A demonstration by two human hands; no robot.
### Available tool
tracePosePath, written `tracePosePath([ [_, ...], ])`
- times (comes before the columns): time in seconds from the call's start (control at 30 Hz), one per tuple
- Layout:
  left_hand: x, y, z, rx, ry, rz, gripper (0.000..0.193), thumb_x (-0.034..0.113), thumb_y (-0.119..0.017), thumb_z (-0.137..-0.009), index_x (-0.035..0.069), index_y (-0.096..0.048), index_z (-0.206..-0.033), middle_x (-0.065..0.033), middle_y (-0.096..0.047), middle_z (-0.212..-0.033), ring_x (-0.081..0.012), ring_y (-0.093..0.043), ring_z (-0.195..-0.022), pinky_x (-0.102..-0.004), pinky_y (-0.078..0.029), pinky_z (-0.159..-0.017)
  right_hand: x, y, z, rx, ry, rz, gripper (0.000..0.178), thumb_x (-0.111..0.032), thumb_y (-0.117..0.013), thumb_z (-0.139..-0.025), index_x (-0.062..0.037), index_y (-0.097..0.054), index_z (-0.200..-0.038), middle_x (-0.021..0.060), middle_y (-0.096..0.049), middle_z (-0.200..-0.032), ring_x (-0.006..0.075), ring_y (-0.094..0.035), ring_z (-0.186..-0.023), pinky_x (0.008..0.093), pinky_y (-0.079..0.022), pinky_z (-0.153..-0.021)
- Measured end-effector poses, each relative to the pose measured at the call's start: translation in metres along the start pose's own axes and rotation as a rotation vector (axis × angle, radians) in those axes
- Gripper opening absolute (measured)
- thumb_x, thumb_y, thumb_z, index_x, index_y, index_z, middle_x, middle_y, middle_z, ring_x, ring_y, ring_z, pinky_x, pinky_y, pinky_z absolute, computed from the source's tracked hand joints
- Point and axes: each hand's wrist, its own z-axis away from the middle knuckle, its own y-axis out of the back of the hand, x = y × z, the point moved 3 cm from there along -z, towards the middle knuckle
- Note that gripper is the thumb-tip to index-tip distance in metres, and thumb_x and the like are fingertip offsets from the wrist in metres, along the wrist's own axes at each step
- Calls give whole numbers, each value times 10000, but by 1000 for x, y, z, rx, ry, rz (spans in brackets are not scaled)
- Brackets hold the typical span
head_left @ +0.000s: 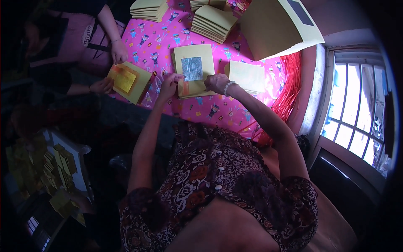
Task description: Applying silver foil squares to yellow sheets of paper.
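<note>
In front of me a stack of pale yellow paper sheets [194, 51] lies on the table, with a square of silver foil [192, 69] on its top sheet. My left hand [170, 85] is closed in a pinch, fingertips at the foil's lower left corner. On the other side my right hand [218, 83] is curled closed over the stack's right edge, near the foil's lower right corner. A light beaded bracelet [229, 87] circles that wrist. What lies between the fingers of either hand is too small to make out. Orange-red marking shows on the sheet below the foil.
A pink patterned cover [165, 54] dresses the table. Paper stacks [213, 24] stand at the back; another pale stack [247, 77] sits right, below a big open paper package [273, 31]. Red strands [292, 80] hang at the right edge. A co-worker's hands [119, 52] hold gold-foiled paper [126, 80] at left.
</note>
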Motion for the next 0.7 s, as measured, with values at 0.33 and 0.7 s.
tracePosePath([
  [0.33,-7,0,-1,4,2,3,412,-89,-270,-802,32,-575,-1051,-74,-647,-1018,-154,-596,-940,-265,-448,-796,-4,5,1,-38,-8,13,171,-304,-634,-785,-147,-655,-848,60,-631,-920,258,-617,-872,382,-476,-757],
  [0.7,6,2,1,4,-29,14,444,-124,-275,-748,24,-569,-1047,-84,-647,-1016,-171,-607,-939,-277,-462,-807,-4,9,-3,-41,4,-18,180,-302,-606,-816,-138,-626,-887,86,-639,-886,275,-622,-871,396,-479,-751],
])
